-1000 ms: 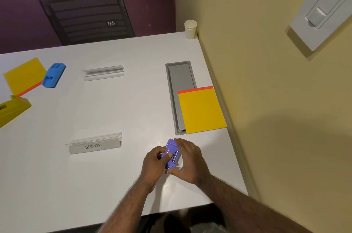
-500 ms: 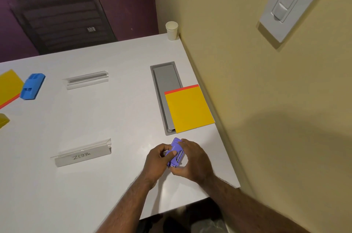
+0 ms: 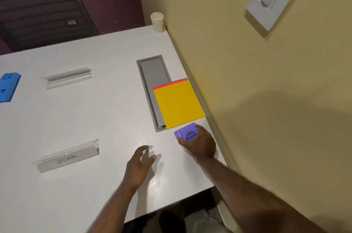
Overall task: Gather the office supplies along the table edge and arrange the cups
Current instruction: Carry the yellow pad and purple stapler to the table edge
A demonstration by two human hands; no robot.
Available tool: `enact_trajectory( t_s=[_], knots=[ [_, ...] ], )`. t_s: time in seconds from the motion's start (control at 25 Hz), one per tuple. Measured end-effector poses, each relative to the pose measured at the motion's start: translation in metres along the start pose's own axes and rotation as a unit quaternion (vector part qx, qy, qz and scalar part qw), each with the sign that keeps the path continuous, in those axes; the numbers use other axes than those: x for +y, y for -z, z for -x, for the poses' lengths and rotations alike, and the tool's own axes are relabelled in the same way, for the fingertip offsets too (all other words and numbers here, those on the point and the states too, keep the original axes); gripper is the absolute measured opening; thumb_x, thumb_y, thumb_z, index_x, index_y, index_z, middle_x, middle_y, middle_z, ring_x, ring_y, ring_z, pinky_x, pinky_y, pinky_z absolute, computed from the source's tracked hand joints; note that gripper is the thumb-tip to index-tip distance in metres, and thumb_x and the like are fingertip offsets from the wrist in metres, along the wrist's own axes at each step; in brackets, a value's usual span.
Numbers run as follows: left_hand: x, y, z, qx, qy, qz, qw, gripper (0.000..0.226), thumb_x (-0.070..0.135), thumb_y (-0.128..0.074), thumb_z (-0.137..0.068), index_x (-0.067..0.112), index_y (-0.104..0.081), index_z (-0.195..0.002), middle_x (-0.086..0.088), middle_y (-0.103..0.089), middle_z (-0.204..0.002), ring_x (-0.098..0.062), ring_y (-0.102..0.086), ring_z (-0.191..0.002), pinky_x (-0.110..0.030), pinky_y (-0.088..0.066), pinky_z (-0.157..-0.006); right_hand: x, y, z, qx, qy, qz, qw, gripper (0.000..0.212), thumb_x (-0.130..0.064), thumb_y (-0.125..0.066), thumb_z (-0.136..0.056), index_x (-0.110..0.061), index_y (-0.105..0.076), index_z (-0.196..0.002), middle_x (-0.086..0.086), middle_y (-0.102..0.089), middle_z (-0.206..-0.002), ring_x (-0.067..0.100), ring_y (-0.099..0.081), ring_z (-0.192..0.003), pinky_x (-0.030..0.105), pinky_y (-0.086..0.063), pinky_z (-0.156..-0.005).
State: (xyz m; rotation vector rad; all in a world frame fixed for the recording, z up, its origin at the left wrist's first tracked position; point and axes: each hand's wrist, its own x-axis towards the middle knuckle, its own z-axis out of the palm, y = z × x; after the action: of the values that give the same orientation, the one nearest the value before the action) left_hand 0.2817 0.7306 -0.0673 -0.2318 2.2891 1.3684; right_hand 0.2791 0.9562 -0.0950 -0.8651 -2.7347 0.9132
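A small purple stapler [image 3: 185, 132] rests on the white table [image 3: 95, 118] near its right edge, just below a yellow notepad with a red strip [image 3: 178, 104]. My right hand [image 3: 200, 142] is wrapped around the stapler's right side. My left hand [image 3: 140, 164] hovers to the left of it, fingers apart and holding nothing. A white paper cup [image 3: 157, 22] stands in the far right corner against the wall. A blue stapler [image 3: 8, 86] lies at the left edge of view.
A grey recessed cable tray [image 3: 151, 78] is set into the table, partly covered by the notepad. Two clear name holders lie on the table, one empty [image 3: 66, 77], one labelled "ZEBRA" [image 3: 68, 156]. A yellow wall [image 3: 266, 99] runs along the right edge; a black chair [image 3: 42, 9] stands behind.
My left hand has let go of the purple stapler and drawn back to the left. My right hand has carried the stapler right, up against the notepad's lower edge. The view shifted right.
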Motion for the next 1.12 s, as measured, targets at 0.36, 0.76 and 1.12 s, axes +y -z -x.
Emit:
enact_trajectory(
  t_s=[0.36,0.76,1.12],
  knots=[
    [-0.033,0.006,-0.005,-0.042,-0.042,-0.262,0.963,0.084,0.043,-0.065,-0.088,0.023,-0.017,-0.154,0.004,0.001,-0.163,-0.021,-0.005,-0.151,-0.047,-0.019,-0.118,0.018,-0.008,-0.023,0.02,-0.033,0.003,0.999,0.082,-0.062,-0.077,-0.057,-0.011,-0.061,-0.119,0.006,-0.069,-0.106,0.027,-0.065,-0.094,0.034,-0.054,-0.078],
    [-0.058,-0.005,-0.012,-0.064,-0.01,-0.408,0.911,0.093,0.045,-0.061,-0.088,0.027,0.002,-0.155,-0.003,0.013,-0.164,-0.031,0.005,-0.151,-0.056,-0.021,-0.117,0.023,-0.008,-0.03,0.016,-0.033,-0.005,0.999,0.074,-0.06,-0.078,-0.06,-0.01,-0.063,-0.113,0.006,-0.07,-0.104,0.024,-0.065,-0.092,0.035,-0.056,-0.079],
    [-0.056,-0.004,-0.013,-0.074,-0.009,-0.396,0.915,0.095,0.044,-0.064,-0.087,0.029,0.001,-0.155,-0.002,0.012,-0.164,-0.032,0.005,-0.15,-0.058,-0.018,-0.117,0.022,-0.009,-0.028,0.011,-0.032,-0.006,0.999,0.086,-0.059,-0.08,-0.059,-0.007,-0.058,-0.124,0.01,-0.067,-0.116,0.029,-0.062,-0.104,0.036,-0.051,-0.087]
  ],
)
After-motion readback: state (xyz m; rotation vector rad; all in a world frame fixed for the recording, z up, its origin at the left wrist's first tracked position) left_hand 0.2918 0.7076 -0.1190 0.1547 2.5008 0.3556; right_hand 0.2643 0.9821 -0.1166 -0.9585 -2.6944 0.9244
